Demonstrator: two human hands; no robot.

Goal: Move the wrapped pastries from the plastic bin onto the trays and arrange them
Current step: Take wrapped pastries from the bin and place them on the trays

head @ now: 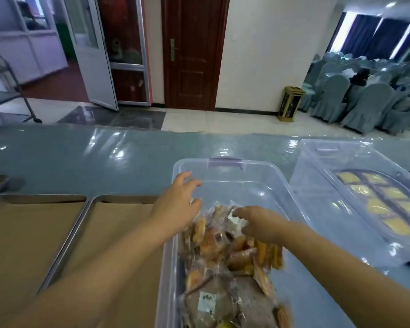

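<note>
A clear plastic bin (pixel 223 171) stands in front of me with a heap of wrapped pastries (pixel 225 252) in its near half. My left hand (pixel 178 204) hovers over the bin's left rim, fingers spread and relaxed, holding nothing. My right hand (pixel 256 223) reaches down into the heap, its fingertips touching the top wrappers; whether they pinch one is unclear. Two metal trays lined with brown paper lie to the left, one (pixel 118 233) beside the bin and one (pixel 31 233) further left; no pastries show on either.
The bin's clear lid (pixel 336 185) lies to the right, over a dark tray of yellow squares (pixel 388 209). The table has a glossy blue-grey cover (pixel 81 157). Beyond it are tiled floor, a brown door, a gold bin and covered chairs.
</note>
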